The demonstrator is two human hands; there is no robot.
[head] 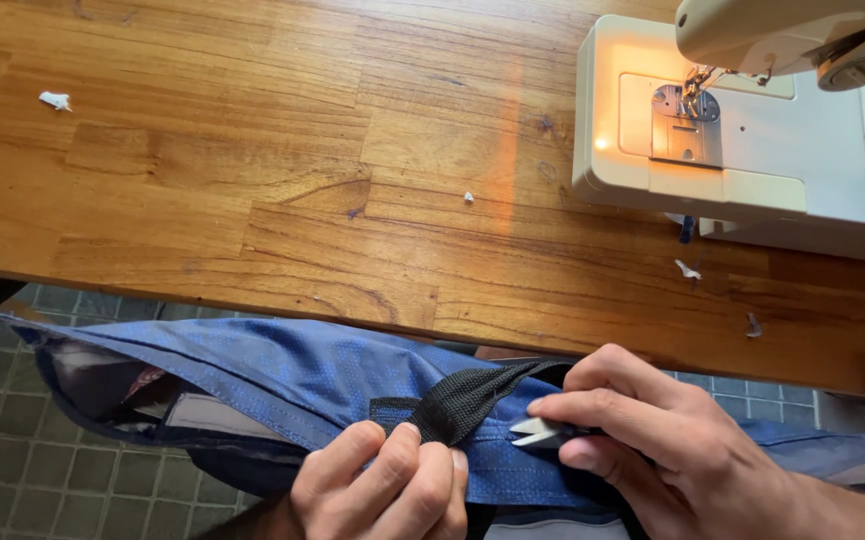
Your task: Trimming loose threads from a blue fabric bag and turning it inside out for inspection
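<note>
We see the left hand (382, 490) closed, pinching blue fabric (282, 375) w/ a black webbing strap (467, 400), held below the bench (252, 170) edge, over the tiled floor (22, 470). Right hand (652, 440) closed around small thread snips (537, 432), blades touching the strap. Cream sewing machine (752, 140) sits on the bench, lamp lit, well apart from both hands.

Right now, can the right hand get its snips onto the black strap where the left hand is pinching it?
Probably yes. The right hand holds the small snips with their tips right beside the black strap, and nothing lies between them. The left hand pinches the strap against the blue fabric just to the side, leaving that stretch bare.
</note>
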